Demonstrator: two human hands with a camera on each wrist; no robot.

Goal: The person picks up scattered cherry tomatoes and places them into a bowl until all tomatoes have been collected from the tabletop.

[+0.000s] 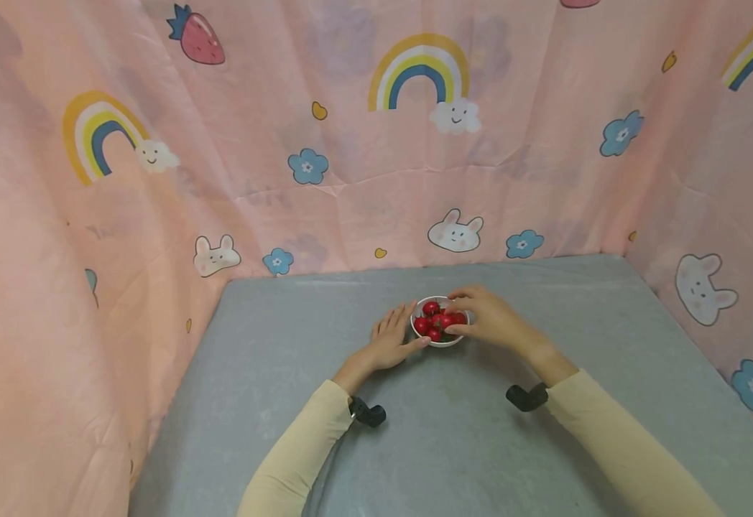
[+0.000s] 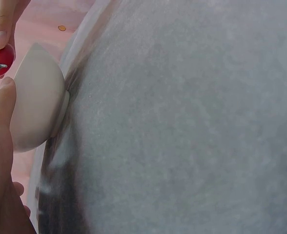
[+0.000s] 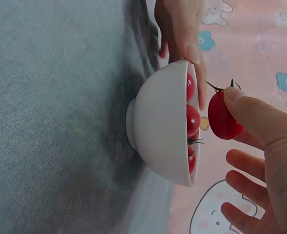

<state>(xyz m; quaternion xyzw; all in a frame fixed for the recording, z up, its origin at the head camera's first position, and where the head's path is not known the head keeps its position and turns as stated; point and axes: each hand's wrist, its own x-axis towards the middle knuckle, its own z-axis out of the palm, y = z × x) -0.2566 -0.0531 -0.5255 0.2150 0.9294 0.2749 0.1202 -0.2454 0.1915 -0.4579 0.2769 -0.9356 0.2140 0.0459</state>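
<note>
A white bowl [image 3: 158, 122] of small red tomatoes [image 3: 193, 118] with green stems stands on the grey table. Between thumb and fingertips, my right hand [image 1: 496, 319] pinches one cherry tomato [image 3: 222, 116], held just over the bowl's rim with its stem still on. The remaining fingers of that hand are spread loosely. At the bowl's left side lies my left hand [image 1: 389, 345], fingers extended and thumb at the rim. The left wrist view also has the pinched tomato [image 2: 6, 58] above the bowl.
The grey tabletop [image 1: 428, 445] stretches around the bowl on all sides. A pink printed curtain [image 1: 350, 143] hangs along the table's back and both sides. Each wrist wears a black camera mount, such as the right one [image 1: 527, 397].
</note>
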